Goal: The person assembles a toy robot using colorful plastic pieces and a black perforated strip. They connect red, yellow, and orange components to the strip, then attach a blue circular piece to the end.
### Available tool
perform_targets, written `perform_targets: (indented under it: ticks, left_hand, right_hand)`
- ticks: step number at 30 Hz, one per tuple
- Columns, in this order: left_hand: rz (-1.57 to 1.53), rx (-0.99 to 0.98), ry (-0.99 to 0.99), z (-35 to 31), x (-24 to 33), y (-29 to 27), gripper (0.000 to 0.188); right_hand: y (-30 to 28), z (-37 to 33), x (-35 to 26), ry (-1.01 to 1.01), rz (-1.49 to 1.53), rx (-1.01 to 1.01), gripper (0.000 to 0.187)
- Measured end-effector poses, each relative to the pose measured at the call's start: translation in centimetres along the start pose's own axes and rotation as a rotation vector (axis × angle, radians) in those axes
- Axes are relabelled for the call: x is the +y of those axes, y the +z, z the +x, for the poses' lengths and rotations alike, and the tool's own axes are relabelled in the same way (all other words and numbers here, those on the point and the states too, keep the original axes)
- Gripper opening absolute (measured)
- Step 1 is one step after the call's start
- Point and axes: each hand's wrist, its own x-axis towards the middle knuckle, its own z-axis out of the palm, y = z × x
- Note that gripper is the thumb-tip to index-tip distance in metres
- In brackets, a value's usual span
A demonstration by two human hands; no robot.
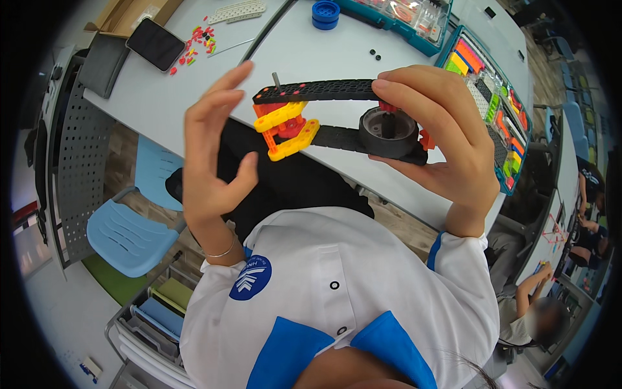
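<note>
Right hand (447, 149) fingers pinch black beam model (337, 120) at its wheel end; long axis runs leftward toward left hand (210, 155), fingers spread, just clear.

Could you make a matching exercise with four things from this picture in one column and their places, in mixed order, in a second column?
Things:
1. phone
2. blue wheels
3. black wheel
4. blue chair

Places:
A. on the toy frame held by the right hand
B. on the floor beside the table, at the person's left
C. at the far middle of the table, stacked
D. on the far left of the table, near small loose pieces

Pairs: 1-D, 2-C, 3-A, 4-B
</note>
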Motion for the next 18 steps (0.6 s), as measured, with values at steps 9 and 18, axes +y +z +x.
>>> perform_targets:
  ticks: [9, 18]
  left_hand:
    - [0.690, -0.256, 0.260, 2.9, 4.7, 4.4, 0.083]
    - [0.194, -0.345, -0.059, 2.7, 3.2, 4.1, 0.079]
  right_hand:
    - [1.2, 0.0, -0.6, 0.016, 0.084, 0.040, 0.069]
    - [1.0, -0.5, -0.5, 0.168, 0.240, -0.060, 0.086]
